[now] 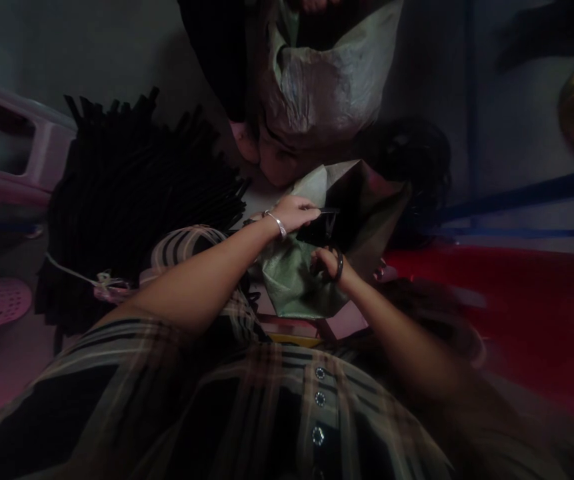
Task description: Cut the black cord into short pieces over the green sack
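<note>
My left hand [297, 212], with a silver bracelet at the wrist, pinches one end of a thin black ribbed strip [329, 212]. A short dark piece hangs from this strip. Just below, my right hand [324, 261], wearing a dark bracelet, has its fingers curled inward; what they hold, if anything, is too dark to make out. Both hands are over the mouth of an open pale green sack [297, 283] in front of my lap. The inside of the sack is in deep shadow.
A large tied bundle of black strips [137, 193] lies to the left, by a pink plastic chair [54, 150]. Across from me, another person's bare feet [277, 160] are beside a second sack [327, 90]. A red surface [517, 320] extends on the right.
</note>
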`<state>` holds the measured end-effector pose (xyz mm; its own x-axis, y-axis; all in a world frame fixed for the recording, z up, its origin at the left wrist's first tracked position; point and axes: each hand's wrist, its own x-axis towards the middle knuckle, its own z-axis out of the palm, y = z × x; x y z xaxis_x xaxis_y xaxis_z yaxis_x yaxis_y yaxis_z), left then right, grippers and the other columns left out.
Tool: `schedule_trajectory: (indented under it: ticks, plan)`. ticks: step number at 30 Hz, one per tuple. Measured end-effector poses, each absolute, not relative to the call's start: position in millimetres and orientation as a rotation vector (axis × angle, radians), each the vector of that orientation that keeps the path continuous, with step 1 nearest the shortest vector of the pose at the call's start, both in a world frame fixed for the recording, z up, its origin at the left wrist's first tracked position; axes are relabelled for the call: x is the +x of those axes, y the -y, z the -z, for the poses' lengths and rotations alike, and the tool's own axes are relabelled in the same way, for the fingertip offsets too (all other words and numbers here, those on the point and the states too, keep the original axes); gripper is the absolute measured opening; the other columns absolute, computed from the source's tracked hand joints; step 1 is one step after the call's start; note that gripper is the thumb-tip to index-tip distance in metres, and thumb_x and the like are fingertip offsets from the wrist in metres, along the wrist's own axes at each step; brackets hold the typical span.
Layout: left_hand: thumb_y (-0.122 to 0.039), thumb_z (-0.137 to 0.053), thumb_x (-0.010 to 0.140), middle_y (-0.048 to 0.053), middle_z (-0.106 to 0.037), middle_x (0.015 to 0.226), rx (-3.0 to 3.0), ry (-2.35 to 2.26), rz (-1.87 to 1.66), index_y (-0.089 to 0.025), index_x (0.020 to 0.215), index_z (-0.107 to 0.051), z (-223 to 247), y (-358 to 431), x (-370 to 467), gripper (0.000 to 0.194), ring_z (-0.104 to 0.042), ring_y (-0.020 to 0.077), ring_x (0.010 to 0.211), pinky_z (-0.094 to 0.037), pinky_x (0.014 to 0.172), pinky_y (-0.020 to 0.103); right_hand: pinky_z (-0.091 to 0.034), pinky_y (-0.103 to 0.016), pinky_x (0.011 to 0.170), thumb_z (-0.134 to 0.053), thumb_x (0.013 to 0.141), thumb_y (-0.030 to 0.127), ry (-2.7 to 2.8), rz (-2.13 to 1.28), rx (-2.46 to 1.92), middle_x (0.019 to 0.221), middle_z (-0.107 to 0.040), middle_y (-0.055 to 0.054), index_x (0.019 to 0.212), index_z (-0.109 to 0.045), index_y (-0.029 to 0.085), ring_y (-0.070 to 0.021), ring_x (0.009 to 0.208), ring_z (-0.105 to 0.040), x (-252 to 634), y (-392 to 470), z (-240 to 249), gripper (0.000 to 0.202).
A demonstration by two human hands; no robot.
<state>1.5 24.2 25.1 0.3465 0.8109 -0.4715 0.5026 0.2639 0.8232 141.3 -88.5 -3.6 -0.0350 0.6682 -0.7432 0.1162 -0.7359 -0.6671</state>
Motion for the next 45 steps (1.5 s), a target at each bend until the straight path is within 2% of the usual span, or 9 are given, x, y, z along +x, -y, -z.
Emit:
schedule_trajectory:
  ticks: [5, 10, 16, 26, 33, 39, 45]
  plan:
    - [-0.029, -0.061, 0.071, -0.002, -0.057, 0.052, 1.407, -1.209, -0.211, -0.013, 0.086, -0.071, -22.1, -20.1, 3.2, 0.024, -0.045, 0.0056, 0.045, -0.035, 0.045, 0.017, -0.038, -0.019, 0.047, -0.052, 0.072, 0.036, 0.785, -1.791, -1.834, 0.061, -0.063, -0.004, 0.069, -0.06, 0.014, -0.0135, 0.055, -0.059, 141.2, 86.7, -1.6, 0.024]
    - [-0.03, -0.058, 0.072, -0.001, -0.057, 0.053, 1.434, -1.258, -0.277, -0.011, 0.084, -0.071, -20.7, -20.2, 4.0, 0.026, -0.046, 0.0065, 0.048, -0.037, 0.048, 0.018, -0.036, -0.019, 0.047, -0.052, 0.074, 0.038, 0.926, -1.783, -1.847, 0.061, -0.063, -0.003, 0.07, -0.062, 0.014, -0.0131, 0.058, -0.057, 142.8, 88.4, -2.2, 0.026]
    - [-0.03, -0.058, 0.07, -0.002, -0.059, 0.056, 1.481, -1.2, -0.167, -0.012, 0.089, -0.072, -21.3, -19.6, 2.9, 0.029, -0.049, 0.007, 0.05, -0.038, 0.05, 0.018, -0.037, -0.019, 0.047, -0.048, 0.076, 0.035, 1.022, -1.777, -1.859, 0.062, -0.063, -0.005, 0.065, -0.062, 0.015, -0.0138, 0.059, -0.057, 142.1, 90.3, -1.9, 0.027]
    - [-0.03, -0.057, 0.07, -0.001, -0.06, 0.056, 1.527, -1.205, -0.157, -0.013, 0.086, -0.072, -21.7, -18.8, 3.2, 0.027, -0.048, 0.0076, 0.05, -0.036, 0.049, 0.018, -0.037, -0.021, 0.042, -0.052, 0.07, 0.028, 0.992, -1.74, -1.973, 0.049, -0.059, -0.004, 0.05, -0.057, 0.016, -0.0143, 0.048, -0.054, 140.5, 87.9, -15.3, 0.024]
    - [-0.031, -0.056, 0.07, -0.002, -0.061, 0.057, 1.605, -1.241, -0.15, -0.014, 0.08, -0.072, -14.4, -20.2, 2.8, 0.025, -0.05, 0.0076, 0.053, -0.038, 0.052, 0.018, -0.034, -0.021, 0.036, -0.048, 0.07, 0.027, 0.883, -1.638, -1.962, 0.048, -0.055, -0.001, 0.055, -0.057, 0.016, -0.0116, 0.038, -0.05, 136.1, 98.7, 2.5, 0.021]
    - [-0.031, -0.055, 0.07, -0.002, -0.061, 0.055, 1.678, -1.272, -0.083, -0.015, 0.079, -0.073, -14.7, -17.9, 3.6, 0.025, -0.051, 0.0085, 0.053, -0.036, 0.051, 0.019, -0.034, -0.02, 0.036, -0.049, 0.072, 0.031, 0.893, -1.559, -1.982, 0.048, -0.054, -0.001, 0.053, -0.055, 0.016, -0.0101, 0.037, -0.048, 133.9, 97.0, -6.2, 0.025]
    - [-0.032, -0.055, 0.07, -0.002, -0.059, 0.054, 1.622, -1.313, -0.121, -0.015, 0.078, -0.072, -14.5, -18.2, 4.1, 0.025, -0.05, 0.0082, 0.052, -0.036, 0.05, 0.019, -0.033, -0.02, 0.035, -0.049, 0.07, 0.026, 0.684, -1.69, -2.014, 0.045, -0.052, -0.001, 0.053, -0.053, 0.016, -0.011, 0.038, -0.049, 130.7, 91.2, -10.5, 0.021]
